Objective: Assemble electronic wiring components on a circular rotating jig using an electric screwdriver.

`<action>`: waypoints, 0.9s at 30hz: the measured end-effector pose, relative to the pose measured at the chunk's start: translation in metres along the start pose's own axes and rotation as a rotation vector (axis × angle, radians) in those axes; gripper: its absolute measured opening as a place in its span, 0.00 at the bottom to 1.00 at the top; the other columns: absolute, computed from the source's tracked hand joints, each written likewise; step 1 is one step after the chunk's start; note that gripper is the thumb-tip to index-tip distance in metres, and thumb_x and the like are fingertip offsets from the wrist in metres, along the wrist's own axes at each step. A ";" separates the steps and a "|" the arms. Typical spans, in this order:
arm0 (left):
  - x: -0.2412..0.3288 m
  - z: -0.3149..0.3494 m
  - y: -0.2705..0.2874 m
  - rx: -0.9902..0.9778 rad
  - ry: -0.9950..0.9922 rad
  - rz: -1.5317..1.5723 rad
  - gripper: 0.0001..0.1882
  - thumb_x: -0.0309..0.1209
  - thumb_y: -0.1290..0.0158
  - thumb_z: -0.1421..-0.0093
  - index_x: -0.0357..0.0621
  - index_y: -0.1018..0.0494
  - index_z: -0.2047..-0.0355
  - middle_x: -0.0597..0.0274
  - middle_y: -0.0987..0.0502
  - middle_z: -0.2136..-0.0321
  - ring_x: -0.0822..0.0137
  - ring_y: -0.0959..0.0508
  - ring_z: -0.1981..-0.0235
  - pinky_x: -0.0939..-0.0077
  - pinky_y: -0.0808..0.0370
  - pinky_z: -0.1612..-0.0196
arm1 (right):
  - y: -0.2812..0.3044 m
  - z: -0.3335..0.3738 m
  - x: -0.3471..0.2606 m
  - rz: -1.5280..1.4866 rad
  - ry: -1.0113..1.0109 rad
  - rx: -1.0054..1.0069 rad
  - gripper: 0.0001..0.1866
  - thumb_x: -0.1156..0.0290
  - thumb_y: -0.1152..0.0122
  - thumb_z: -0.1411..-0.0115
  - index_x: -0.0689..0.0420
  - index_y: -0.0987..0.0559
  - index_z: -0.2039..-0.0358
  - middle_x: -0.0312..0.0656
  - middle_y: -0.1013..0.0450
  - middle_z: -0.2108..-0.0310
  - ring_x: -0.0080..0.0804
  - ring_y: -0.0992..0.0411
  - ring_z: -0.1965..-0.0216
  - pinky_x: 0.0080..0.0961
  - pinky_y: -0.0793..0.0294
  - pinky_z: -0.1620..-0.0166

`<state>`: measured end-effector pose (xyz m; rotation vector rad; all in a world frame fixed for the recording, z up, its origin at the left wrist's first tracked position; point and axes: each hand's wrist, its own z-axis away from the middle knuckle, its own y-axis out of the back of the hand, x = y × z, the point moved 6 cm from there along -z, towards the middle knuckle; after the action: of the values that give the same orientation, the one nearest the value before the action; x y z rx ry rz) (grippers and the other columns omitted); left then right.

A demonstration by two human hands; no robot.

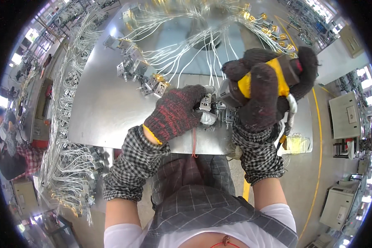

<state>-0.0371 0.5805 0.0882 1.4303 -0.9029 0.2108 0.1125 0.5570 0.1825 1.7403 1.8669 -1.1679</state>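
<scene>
In front of me my left hand [175, 111], in a dark red-and-black knitted glove, is closed on a small metal terminal block [206, 102] lying on the metal table [107, 111]. My right hand [262, 84], in a dark glove, is wrapped around a yellow-and-black power drill [282, 76]. The drill's nose points left, right beside the block; whether its tip touches the block I cannot tell. More metal blocks [228, 115] sit just under the tool. A cord wrapped in pale tape [292, 108] hangs from the drill.
White wires [182, 53] fan out across the table to several metal blocks [138, 68] at the left and yellowish fittings [273, 31] at the far right. A red cord [194, 142] hangs over the near edge. Bundled wires [64, 136] hang at the left. Yellow floor line [318, 124] runs at the right.
</scene>
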 end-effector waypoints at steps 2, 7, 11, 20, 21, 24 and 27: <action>-0.003 0.000 0.000 -0.013 0.011 0.000 0.36 0.48 0.32 0.53 0.43 0.26 0.47 0.52 0.20 0.60 0.51 0.19 0.58 0.60 0.24 0.55 | 0.002 0.006 -0.001 0.193 -0.068 -0.044 0.40 0.68 0.35 0.40 0.42 0.48 0.34 0.48 0.25 0.61 0.37 0.23 0.67 0.37 0.19 0.61; 0.016 0.008 0.020 -0.010 -0.047 -0.046 0.33 0.44 0.32 0.54 0.43 0.25 0.49 0.53 0.21 0.61 0.49 0.20 0.61 0.59 0.24 0.55 | 0.005 0.013 0.002 0.177 0.010 -0.040 0.41 0.77 0.35 0.40 0.43 0.47 0.33 0.49 0.27 0.56 0.37 0.23 0.62 0.40 0.17 0.60; 0.007 0.009 0.015 -0.097 -0.259 -0.787 0.19 0.36 0.38 0.49 0.46 0.22 0.56 0.54 0.20 0.64 0.54 0.19 0.63 0.59 0.23 0.58 | 0.001 0.009 0.025 -0.386 -0.068 0.054 0.43 0.78 0.33 0.42 0.43 0.46 0.32 0.49 0.27 0.57 0.37 0.23 0.61 0.41 0.17 0.61; -0.018 0.016 -0.001 -0.275 -0.353 -0.775 0.11 0.31 0.48 0.45 0.44 0.20 0.64 0.55 0.19 0.65 0.53 0.18 0.63 0.60 0.22 0.63 | 0.011 -0.003 0.026 0.243 0.338 -0.210 0.43 0.78 0.33 0.42 0.42 0.46 0.32 0.47 0.25 0.62 0.36 0.22 0.67 0.39 0.16 0.64; -0.011 0.019 0.002 -0.253 -0.482 -0.781 0.12 0.29 0.48 0.45 0.43 0.21 0.62 0.54 0.19 0.63 0.52 0.19 0.62 0.59 0.22 0.63 | 0.012 -0.003 0.027 0.112 0.274 -0.175 0.43 0.78 0.33 0.42 0.42 0.47 0.32 0.47 0.24 0.63 0.36 0.22 0.69 0.39 0.16 0.65; -0.005 0.014 0.025 -0.122 -0.376 -0.344 0.18 0.28 0.46 0.45 0.41 0.24 0.53 0.51 0.22 0.58 0.49 0.20 0.61 0.60 0.22 0.60 | 0.018 -0.007 0.029 0.028 0.253 -0.144 0.42 0.78 0.34 0.41 0.42 0.46 0.32 0.48 0.24 0.64 0.36 0.22 0.71 0.38 0.17 0.67; -0.010 0.021 0.025 0.088 -0.277 0.524 0.26 0.29 0.40 0.44 0.42 0.29 0.44 0.51 0.23 0.57 0.54 0.20 0.61 0.64 0.22 0.56 | 0.022 -0.015 0.029 -0.086 0.140 -0.111 0.38 0.76 0.36 0.40 0.43 0.44 0.35 0.49 0.24 0.65 0.37 0.22 0.73 0.34 0.19 0.72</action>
<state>-0.0680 0.5695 0.0977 1.2975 -1.5077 0.4547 0.1315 0.5853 0.1635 1.7359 2.0650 -0.9741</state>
